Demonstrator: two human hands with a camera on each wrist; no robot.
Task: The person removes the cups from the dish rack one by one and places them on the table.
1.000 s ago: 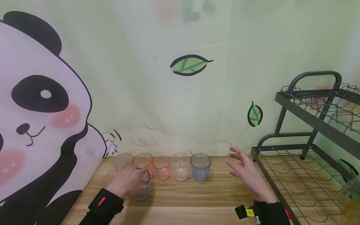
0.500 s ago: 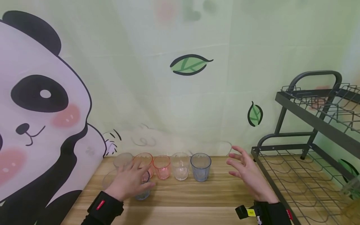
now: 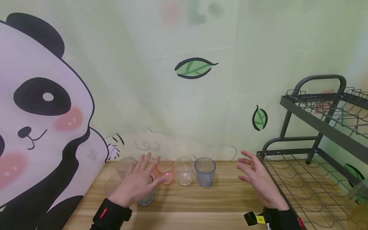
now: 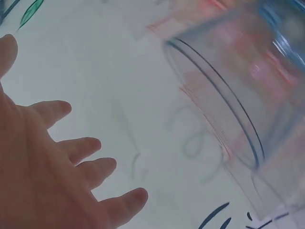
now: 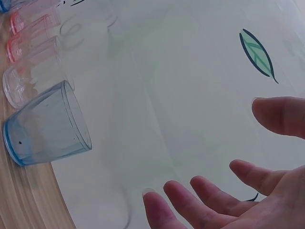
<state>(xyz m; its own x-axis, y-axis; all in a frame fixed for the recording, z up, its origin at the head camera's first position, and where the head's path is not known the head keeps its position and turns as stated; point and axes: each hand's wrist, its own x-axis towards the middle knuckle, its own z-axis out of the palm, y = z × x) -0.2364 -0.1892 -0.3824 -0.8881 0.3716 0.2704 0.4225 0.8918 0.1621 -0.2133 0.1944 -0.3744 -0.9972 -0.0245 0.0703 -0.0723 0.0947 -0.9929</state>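
Observation:
My left hand (image 3: 136, 183) hovers with spread fingers above the front-left glasses, holding nothing. Beneath it, a blue glass (image 3: 146, 198) is partly covered by the hand in the head view; its rim shows apart from the fingers in the left wrist view. Behind, a row of glasses runs to the right: a pink glass (image 3: 165, 172), a clear glass (image 3: 184, 172) and another blue glass (image 3: 205, 172). Two pale clear glasses, one at the back (image 3: 125, 164), stand at the left. My right hand (image 3: 260, 179), fingers loosely bent and holding nothing, is raised right of the row.
A black two-tier wire rack (image 3: 304, 153) stands on the right side of the wooden table (image 3: 201, 204). Behind the table hangs a pale green backdrop (image 3: 143, 80) with a panda and leaves. Part of a clear container (image 3: 357, 195) shows at the right edge.
My left hand has lifted off the front blue glass, its fingers spreading and moving forward and slightly right. The right hand has shifted slightly right in view. The glasses stay in place.

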